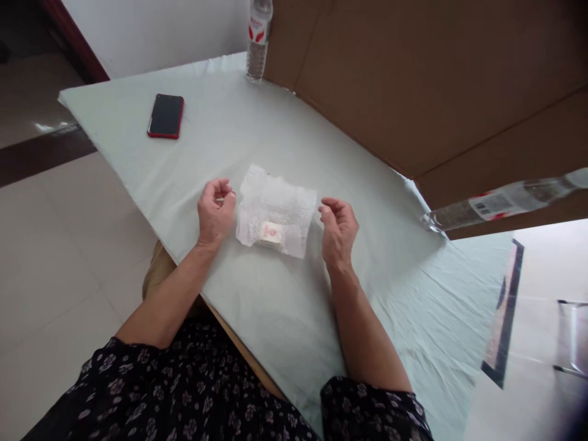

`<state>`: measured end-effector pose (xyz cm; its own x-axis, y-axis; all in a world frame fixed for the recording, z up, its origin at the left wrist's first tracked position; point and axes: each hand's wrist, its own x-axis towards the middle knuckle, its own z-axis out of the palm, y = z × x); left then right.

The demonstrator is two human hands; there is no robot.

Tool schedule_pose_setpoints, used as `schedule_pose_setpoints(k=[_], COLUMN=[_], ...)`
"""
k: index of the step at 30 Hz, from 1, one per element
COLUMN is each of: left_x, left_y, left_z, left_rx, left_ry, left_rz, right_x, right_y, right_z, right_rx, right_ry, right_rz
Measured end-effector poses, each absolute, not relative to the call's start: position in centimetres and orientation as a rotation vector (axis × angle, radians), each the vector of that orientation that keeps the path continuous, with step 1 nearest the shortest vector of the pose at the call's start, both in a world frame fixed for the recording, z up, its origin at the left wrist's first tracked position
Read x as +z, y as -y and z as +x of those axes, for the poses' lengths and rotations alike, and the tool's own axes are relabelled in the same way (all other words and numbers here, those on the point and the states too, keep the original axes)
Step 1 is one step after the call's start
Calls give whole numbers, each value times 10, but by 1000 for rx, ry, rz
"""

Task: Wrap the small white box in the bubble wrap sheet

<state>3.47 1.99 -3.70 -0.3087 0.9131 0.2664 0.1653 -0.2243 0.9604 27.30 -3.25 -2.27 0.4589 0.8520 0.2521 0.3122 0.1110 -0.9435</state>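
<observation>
A crinkled white translucent wrapping sheet (280,196) lies spread on the table between my hands. On its near part sits a small whitish block with red print (271,232); its exact kind I cannot make out. Just off the sheet's left edge is my left hand (217,210), its fingers loosely curled and nothing visible in them. My right hand (339,233) hovers by the right edge, thumb and forefinger slightly apart, also holding nothing I can see. Neither hand appears to touch the sheet.
A pale green cloth covers the table (275,306). Toward the far left lies a phone with a red case (166,116). One clear bottle (258,46) stands at the back, another bottle (496,203) at the right. Brown cardboard (404,79) rises along the back edge.
</observation>
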Motion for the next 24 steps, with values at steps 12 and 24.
schedule_pose_setpoints(k=[12, 24], left_x=[-2, 12], left_y=[7, 44], left_z=[24, -8], left_rx=[732, 218], left_ry=[-1065, -1119], left_rz=[2455, 2542], right_x=[20, 18], right_y=[54, 109], right_z=[267, 273], right_rx=[765, 1085], right_ry=[2018, 2070], right_rz=[-1557, -1437])
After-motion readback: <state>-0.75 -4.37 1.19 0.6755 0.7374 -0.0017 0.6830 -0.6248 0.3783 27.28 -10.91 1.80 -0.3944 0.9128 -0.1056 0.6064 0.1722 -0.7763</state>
